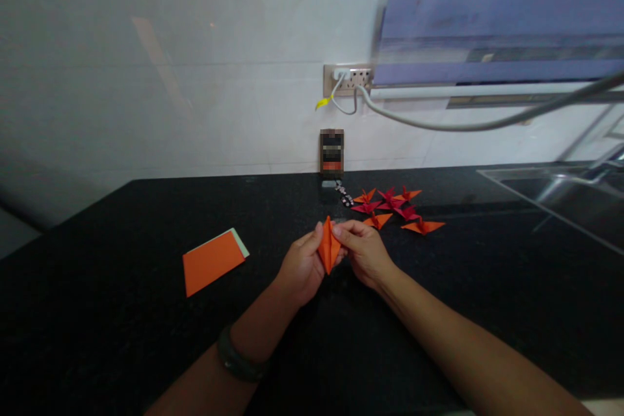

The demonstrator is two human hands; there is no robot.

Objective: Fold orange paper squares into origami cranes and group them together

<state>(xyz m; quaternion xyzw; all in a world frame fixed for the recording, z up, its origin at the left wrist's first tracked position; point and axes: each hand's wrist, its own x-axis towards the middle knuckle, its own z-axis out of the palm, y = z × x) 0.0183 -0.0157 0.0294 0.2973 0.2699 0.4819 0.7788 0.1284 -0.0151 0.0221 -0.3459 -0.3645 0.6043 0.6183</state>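
1. The left hand (301,266) gripped a folded orange paper piece (329,247) from its left side, fingers closed on it and thumb lying up along its edge.
2. The right hand (363,250) pinched the same piece from the right, fingertips meeting it near the upper point.
3. The paper piece was held upright between both hands, just above the black surface (121,338), narrow and pointed at top and bottom.
4. A dark band (238,361) circled the left wrist.
5. A small stack of orange paper sheets (212,261) lay flat on the surface, well to the left of the hands.
6. A cluster of finished folded cranes (394,208), orange and red, sat on the surface just beyond the right hand.
7. A phone (332,153) leaned upright against the wall behind the cranes, below a socket strip (348,78) with cables plugged in.
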